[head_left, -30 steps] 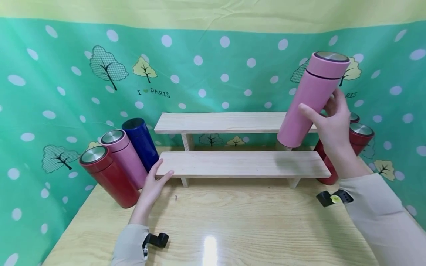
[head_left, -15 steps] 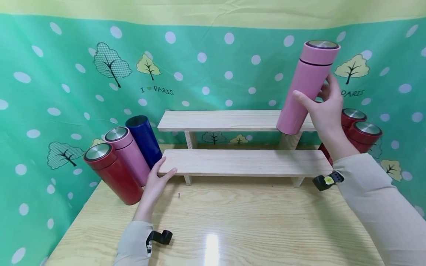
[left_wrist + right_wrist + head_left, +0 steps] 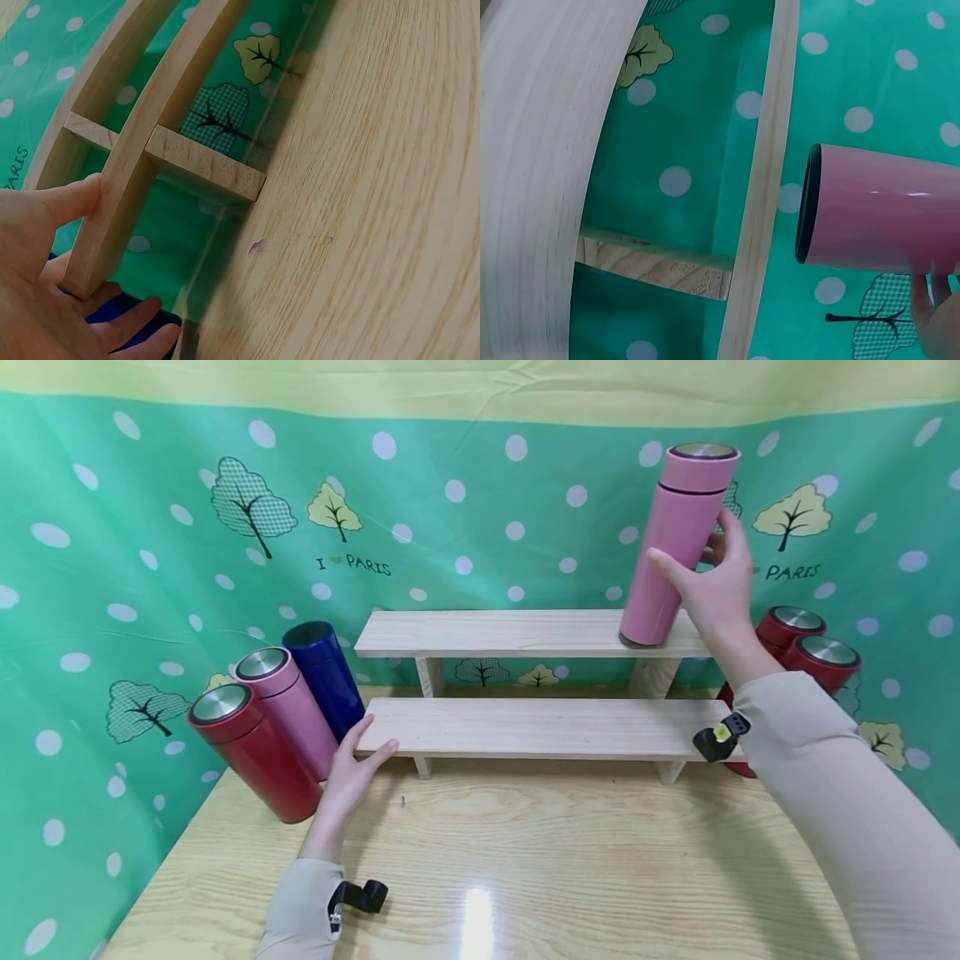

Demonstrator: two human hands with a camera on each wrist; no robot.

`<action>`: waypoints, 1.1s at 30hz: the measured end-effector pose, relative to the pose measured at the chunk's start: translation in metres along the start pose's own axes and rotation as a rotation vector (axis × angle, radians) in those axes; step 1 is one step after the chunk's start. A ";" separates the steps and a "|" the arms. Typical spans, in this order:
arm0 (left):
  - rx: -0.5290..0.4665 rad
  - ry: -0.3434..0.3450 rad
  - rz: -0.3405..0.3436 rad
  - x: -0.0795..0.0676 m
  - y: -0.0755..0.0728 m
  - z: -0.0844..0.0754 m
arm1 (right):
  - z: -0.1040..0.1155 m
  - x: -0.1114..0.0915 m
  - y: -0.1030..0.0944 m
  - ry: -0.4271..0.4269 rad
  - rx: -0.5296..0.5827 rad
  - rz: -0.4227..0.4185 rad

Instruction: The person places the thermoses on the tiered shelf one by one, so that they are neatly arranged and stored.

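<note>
My right hand [image 3: 716,585] holds a pink thermos bottle [image 3: 675,547] with a steel-topped lid, thumb in front and fingers behind. The bottle leans slightly over the right part of the upper board [image 3: 495,631] of a two-tier wooden shelf. In the right wrist view, the thermos base [image 3: 808,204] is apart from the board's edge [image 3: 765,157]. My left hand [image 3: 348,781] grips the left end of the lower board [image 3: 555,727]. The left wrist view shows its thumb [image 3: 79,199] on the board and the other fingers spread around the end.
Left of the shelf stand a red thermos [image 3: 258,756], another pink thermos [image 3: 296,710] and a dark blue cup-like cylinder [image 3: 326,677]. Two red thermoses [image 3: 825,664] stand at the right end, partly behind my right arm. A green dotted curtain [image 3: 480,527] hangs behind the wooden table [image 3: 555,852].
My right hand has carried the pink thermos up, left and back from in front of the upper board, and the bottle is more upright. My left hand keeps its grip on the shelf.
</note>
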State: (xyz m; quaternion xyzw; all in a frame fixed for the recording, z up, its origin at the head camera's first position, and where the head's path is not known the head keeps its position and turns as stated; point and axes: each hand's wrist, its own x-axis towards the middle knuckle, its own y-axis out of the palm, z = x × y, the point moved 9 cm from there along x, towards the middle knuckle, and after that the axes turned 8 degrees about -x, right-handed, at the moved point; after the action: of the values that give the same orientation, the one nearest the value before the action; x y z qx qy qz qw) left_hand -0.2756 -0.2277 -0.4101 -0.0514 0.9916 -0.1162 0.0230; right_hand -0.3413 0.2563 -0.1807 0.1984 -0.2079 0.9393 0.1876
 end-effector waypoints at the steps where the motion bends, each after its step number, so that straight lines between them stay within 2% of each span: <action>1: -0.001 -0.001 0.000 0.000 0.000 0.000 | -0.001 0.002 0.001 0.003 -0.003 0.003; 16: 0.006 -0.009 0.004 0.000 -0.001 -0.001 | -0.011 0.019 0.010 0.026 -0.054 0.048; 26: 0.009 0.003 -0.004 0.000 -0.001 -0.002 | -0.013 0.021 0.018 0.035 -0.061 0.090; 33: 0.006 0.002 -0.003 0.001 -0.001 -0.001 | -0.015 0.020 0.019 0.025 -0.071 0.087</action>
State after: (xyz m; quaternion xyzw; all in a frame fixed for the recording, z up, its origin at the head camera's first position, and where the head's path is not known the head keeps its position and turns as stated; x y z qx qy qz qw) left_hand -0.2765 -0.2288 -0.4088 -0.0528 0.9912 -0.1195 0.0219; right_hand -0.3711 0.2527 -0.1898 0.1706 -0.2471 0.9410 0.1559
